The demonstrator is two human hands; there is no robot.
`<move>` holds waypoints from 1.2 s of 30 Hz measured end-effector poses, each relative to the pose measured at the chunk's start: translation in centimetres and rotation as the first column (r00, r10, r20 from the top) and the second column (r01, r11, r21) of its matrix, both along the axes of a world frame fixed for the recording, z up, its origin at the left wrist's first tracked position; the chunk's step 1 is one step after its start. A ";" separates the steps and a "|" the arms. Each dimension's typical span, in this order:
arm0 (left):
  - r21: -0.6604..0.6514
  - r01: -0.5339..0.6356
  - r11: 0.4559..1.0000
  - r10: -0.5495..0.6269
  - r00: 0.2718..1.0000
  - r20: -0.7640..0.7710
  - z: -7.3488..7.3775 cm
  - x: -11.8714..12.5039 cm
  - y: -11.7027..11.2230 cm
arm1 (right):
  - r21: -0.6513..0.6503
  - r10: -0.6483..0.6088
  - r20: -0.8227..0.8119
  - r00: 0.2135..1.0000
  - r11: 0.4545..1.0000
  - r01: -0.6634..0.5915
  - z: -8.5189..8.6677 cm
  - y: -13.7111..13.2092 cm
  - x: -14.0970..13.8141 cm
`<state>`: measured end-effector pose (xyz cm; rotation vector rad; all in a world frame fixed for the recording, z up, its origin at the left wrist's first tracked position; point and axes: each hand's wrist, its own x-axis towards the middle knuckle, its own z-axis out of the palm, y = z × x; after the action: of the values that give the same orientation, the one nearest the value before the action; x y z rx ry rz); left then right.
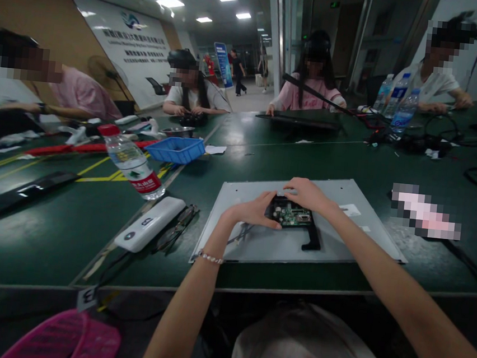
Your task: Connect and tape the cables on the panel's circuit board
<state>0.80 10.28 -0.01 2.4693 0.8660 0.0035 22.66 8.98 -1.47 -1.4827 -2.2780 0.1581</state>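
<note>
A grey metal panel (342, 239), the back of a flat screen, lies on the dark green table (67, 241) in front of me. A green circuit board (292, 213) sits in a black frame at its middle. My left hand (254, 210) curls round the board's left edge, with thumb and fingers pinched on it. My right hand (308, 194) grips the board's far edge from above. A black bracket (311, 242) sticks out below the board.
A water bottle (132, 163), a white power bank (150, 224) and glasses (176, 232) lie to the left. A blue tray (176, 149) stands further back. Several other people work round the table. A pink basket (65, 339) sits below the table edge.
</note>
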 end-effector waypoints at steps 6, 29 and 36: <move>0.010 0.046 0.999 -0.046 0.997 0.061 0.5 0.2 -0.3 | 0.012 0.099 0.030 0.995 0.995 -0.100 -0.7 0.3 -0.9; -0.023 -0.026 0.999 0.025 0.999 -0.043 0.2 0.0 -0.3 | -0.073 -0.207 0.192 0.959 0.972 0.224 0.0 -0.4 4.7; -0.022 -0.024 0.999 0.024 0.999 -0.026 0.1 -0.1 -0.2 | -0.049 -0.221 0.195 0.956 0.971 0.234 0.0 -0.5 4.4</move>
<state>0.71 10.13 0.05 2.4435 0.9016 -0.0289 27.04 8.49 -1.47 -1.8559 -2.2415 0.0328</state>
